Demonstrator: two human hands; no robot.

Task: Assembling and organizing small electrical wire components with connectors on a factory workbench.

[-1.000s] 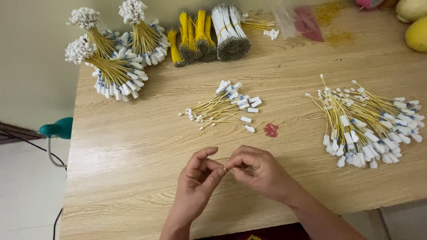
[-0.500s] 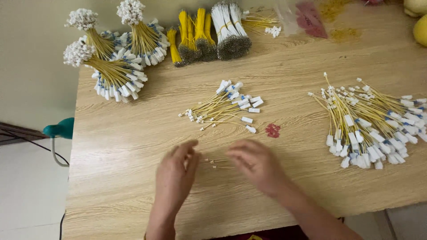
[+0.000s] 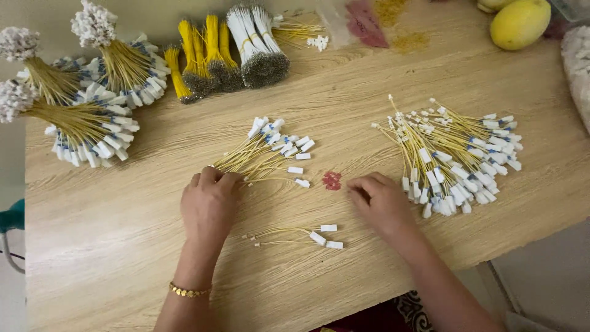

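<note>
left hand [image 3: 210, 203] rests palm down on the desk [image 3: 123, 246], fingertips touching the near end of a small fan of yellow wires [image 3: 264, 154]. right hand [image 3: 382, 201] lies flat, loosely spread, holding nothing, just beside the larger wire pile [image 3: 452, 157]. three loose wires [image 3: 295, 235] lie between both hands

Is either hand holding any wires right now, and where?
No clear hold. The left hand rests on the connector ends of the middle wire pile; the right hand lies flat on the table.
</note>
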